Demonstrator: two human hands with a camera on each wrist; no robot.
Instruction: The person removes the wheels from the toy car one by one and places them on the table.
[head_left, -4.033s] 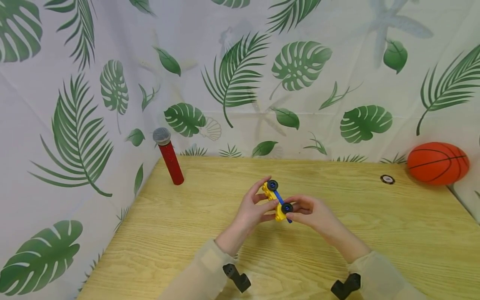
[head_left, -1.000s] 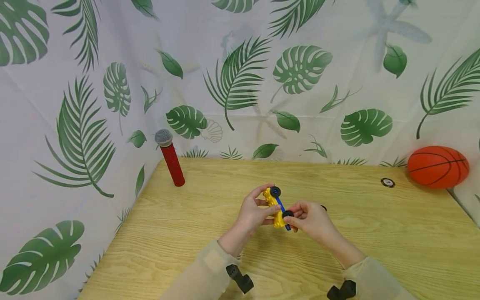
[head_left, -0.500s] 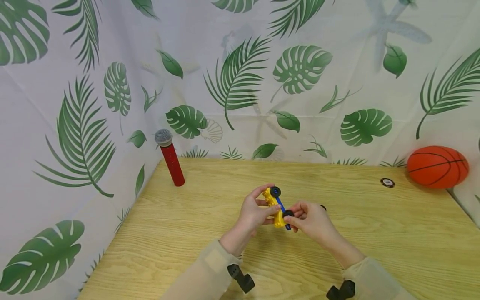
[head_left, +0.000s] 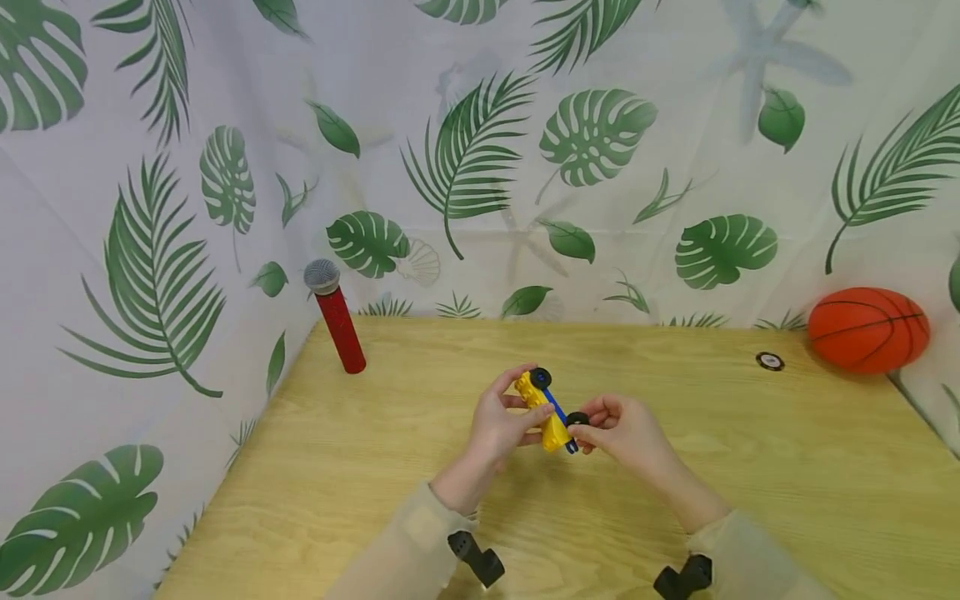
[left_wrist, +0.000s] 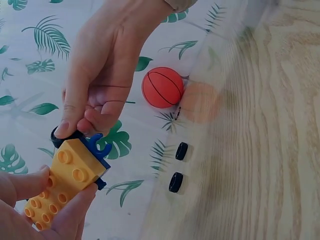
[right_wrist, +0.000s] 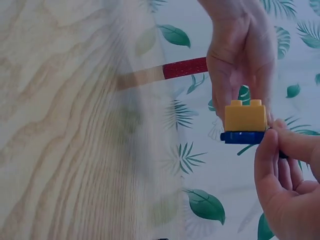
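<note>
So, the toy car (head_left: 555,432) sits between — left hand (head_left: 497,427) gripping it, right hand (head_left: 628,432) pinching a wheel (head_left: 577,417).

Passable over pale wood-grain tabletop (head_left: 795,467) between standing red microphone with grey mesh head (head_left: 341,325) and left hand (head_left: 497,425), also from right hand (head_left: 628,427) toward orange-red, black-lined ball (head_left: 868,331). Obstructed between hands by yellow-and-blue brick vehicle (left_wrist: 75,167), low down by two black wheels (left_wrist: 181,151). Closed behind by white leaf-printed cloth (head_left: 810,192).
</note>
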